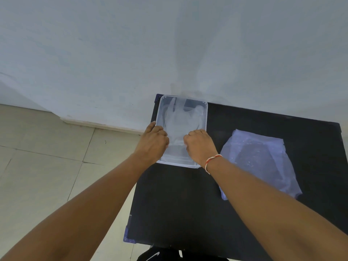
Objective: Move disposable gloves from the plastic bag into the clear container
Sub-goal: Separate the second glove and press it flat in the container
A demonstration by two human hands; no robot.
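Observation:
The clear container (205,113) stands at the far left of the black table (178,204), with a clear lid lying over it. Translucent white disposable gloves (180,119) show through the lid, bunched inside. My left hand (152,142) rests on the lid's left edge with its fingers curled over the rim. Near the middle of the lid, towards its near right part, my right hand (199,146) presses down with bent fingers. The plastic bag (259,159) lies flat and crumpled on the table to the right of the container, and it looks empty.
The table's back edge meets a pale wall (169,44). To the left, the table edge drops to a tiled floor (47,166). A dark item with a white logo (150,256) shows below the table's near edge.

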